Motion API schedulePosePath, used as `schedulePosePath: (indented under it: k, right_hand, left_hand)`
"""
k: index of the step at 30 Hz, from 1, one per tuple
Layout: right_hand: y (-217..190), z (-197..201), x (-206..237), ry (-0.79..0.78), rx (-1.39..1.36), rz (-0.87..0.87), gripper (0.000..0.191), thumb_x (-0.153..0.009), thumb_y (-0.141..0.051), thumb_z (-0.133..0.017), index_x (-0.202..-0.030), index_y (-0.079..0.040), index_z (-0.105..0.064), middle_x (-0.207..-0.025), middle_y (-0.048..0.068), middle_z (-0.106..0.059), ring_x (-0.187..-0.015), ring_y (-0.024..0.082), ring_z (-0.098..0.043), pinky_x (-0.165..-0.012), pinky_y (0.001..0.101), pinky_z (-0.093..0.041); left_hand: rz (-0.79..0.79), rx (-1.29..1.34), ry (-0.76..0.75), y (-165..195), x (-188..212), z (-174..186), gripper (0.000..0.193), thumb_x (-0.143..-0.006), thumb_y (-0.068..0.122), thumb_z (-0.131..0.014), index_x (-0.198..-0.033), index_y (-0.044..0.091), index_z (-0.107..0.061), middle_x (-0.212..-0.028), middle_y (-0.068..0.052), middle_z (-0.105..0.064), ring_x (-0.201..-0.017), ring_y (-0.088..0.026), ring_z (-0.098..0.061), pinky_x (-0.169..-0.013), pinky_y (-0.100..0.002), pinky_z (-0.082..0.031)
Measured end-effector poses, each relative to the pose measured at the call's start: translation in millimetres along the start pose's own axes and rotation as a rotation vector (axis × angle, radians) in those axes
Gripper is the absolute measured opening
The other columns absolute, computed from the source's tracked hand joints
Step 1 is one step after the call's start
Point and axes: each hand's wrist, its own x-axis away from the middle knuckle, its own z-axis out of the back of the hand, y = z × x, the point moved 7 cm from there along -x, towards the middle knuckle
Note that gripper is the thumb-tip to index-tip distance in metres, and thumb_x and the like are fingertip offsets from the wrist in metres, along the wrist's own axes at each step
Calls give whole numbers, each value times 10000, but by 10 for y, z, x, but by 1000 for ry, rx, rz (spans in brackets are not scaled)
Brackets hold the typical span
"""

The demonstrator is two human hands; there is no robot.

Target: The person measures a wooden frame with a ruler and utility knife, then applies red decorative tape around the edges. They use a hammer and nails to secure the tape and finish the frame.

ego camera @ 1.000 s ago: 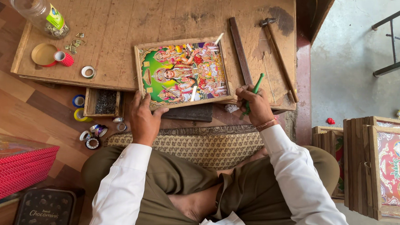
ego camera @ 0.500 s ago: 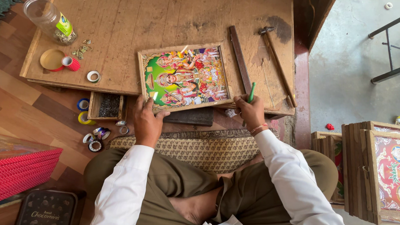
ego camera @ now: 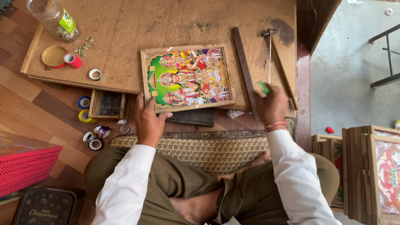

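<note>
Left hand [ego camera: 148, 121] flat, open on wooden-framed glossy picture [ego camera: 186, 77] corner; right hand [ego camera: 270, 106] gripping green pen [ego camera: 264, 87]; scuffed wooden table [ego camera: 170, 20].

One view only, from a camera on the head, pointed almost straight down. Near enough to fill the lower half with white sleeves, crossed legs and a patterned mat [ego camera: 201, 150]. Low wooden bench [ego camera: 170, 20] across the upper middle, top edge cut off by the border. Framed picture [ego camera: 186, 77] close to centre. Left hand [ego camera: 148, 121] and right hand [ego camera: 270, 106] at the bench's near edge. Wooden floor along the left, grey concrete along the right, stacked frames [ego camera: 379, 172] at lower right. No second view to overlap with.
</note>
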Motion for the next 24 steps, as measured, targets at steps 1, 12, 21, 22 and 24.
schedulePosePath:
  k: [1, 12, 21, 22, 24]
  right_hand:
    - [-136, -109, 81, -100, -52, 60, 409, -804, -269, -873, -1153, -84, -771, -982, 151, -761, -763, 253, -729, -683, 376, -578]
    - [-449, -462, 455, -114, -44, 333, 257, -812, -57, -746, -1052, -129, -804, -1005, 102, -747, -893, 321, -702, -794, 425, -557]
    - [-523, -512, 546, -125, 11, 293, 184, -805, -154, -799, -985, -114, -805, -906, 103, -752, -776, 302, -701, -697, 414, -557]
    - [-504, -567, 569, -232, 27, 199, 173, -855, -204, -798, -1009, -125, -801, -889, 90, -754, -721, 277, -700, -643, 403, -558]
    - [-534, -607, 663, -366, 4, 92, 152, -922, -256, -781, -1031, -153, -805, -870, 57, -764, -649, 233, -701, -580, 379, -563]
  left_hand:
    - [5, 2, -8, -11, 3, -9, 757, -672, 186, -930, -1293, -118, -621, -1471, -338, -463, -1344, -466, -474, -1099, -472, -402]
    - [34, -27, -36, -133, 21, -89, 670, -692, 154, -924, -1252, -106, -662, -1462, -325, -508, -1326, -436, -537, -1093, -420, -452]
    - [30, -9, -58, -172, -91, -31, 650, -674, 131, -918, -1239, -80, -676, -1464, -289, -538, -1288, -403, -588, -1063, -402, -489]
    - [11, -42, -70, -176, -129, -12, 647, -667, 124, -923, -1238, -63, -684, -1455, -287, -542, -1284, -408, -586, -1069, -416, -483]
    - [-51, -73, -82, -191, -230, 52, 668, -642, 113, -929, -1247, -38, -688, -1427, -287, -558, -1278, -423, -583, -1070, -441, -472]
